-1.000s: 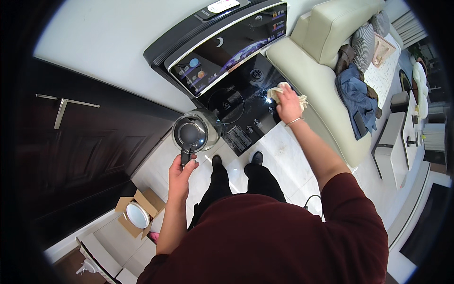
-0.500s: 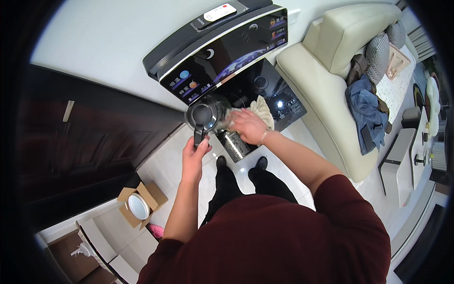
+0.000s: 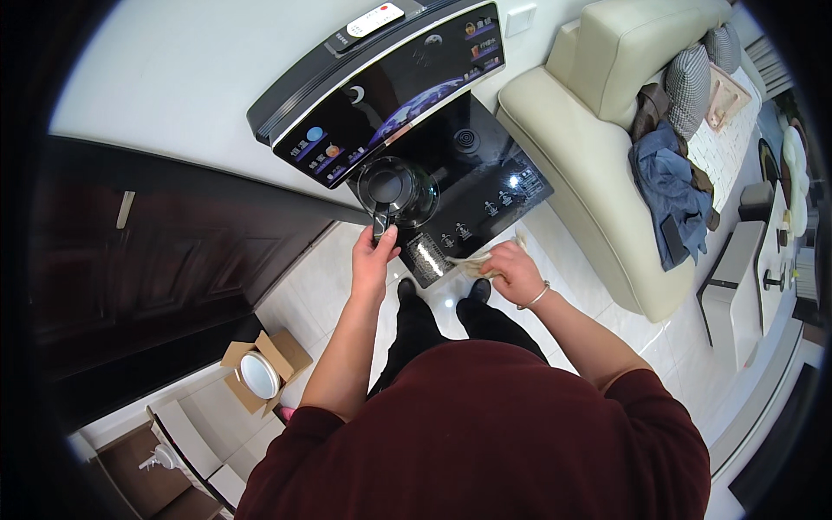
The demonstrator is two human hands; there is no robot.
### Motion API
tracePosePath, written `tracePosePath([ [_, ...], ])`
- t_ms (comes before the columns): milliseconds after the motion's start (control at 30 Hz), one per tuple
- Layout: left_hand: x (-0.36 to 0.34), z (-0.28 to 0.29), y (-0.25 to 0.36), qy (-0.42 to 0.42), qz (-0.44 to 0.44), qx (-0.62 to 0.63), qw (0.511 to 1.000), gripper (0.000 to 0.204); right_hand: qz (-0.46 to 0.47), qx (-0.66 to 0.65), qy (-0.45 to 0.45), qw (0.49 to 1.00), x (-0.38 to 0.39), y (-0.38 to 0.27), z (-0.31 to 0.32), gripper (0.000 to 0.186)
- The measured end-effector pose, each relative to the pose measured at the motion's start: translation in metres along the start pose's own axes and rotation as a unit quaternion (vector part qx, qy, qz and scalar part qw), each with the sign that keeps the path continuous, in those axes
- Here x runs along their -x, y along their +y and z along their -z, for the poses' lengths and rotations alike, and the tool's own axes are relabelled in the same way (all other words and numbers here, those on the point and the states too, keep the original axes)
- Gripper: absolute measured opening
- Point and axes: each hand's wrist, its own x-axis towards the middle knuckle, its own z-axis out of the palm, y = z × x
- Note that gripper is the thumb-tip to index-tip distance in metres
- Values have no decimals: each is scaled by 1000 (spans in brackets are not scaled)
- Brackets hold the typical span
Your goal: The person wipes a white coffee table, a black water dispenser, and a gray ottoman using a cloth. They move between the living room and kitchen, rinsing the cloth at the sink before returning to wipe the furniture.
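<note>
A glass kettle with a black lid and black handle stands upright at the left of a glossy black panel. My left hand is closed round its handle. From this angle I cannot tell whether its base touches the panel. My right hand grips a crumpled off-white cloth just off the panel's near edge, apart from the kettle. Part of the cloth is hidden under my fingers. Behind the panel rises the appliance's wide dark screen.
A white remote control lies on top of the appliance. To the right is a cream sofa with blue clothing on it. A dark door fills the left. An opened cardboard box sits on the floor at lower left.
My right hand has pulled the cloth away from the kettle, toward me and to the right. The kettle has shifted slightly right in my left hand, and more of the panel shows.
</note>
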Motion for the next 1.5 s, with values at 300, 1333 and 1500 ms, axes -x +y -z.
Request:
tracePosePath([
  [300,1,-9,6,-4,16,-2,1000,29,-144,-41,79,986,36,4,23,24],
  [1333,91,-83,-60,234,62,-100,965,23,118,228,-155,954,-252,132,74,24],
  [1500,108,-172,-54,222,89,-168,956,21,164,73,-25,983,-240,181,87,22],
])
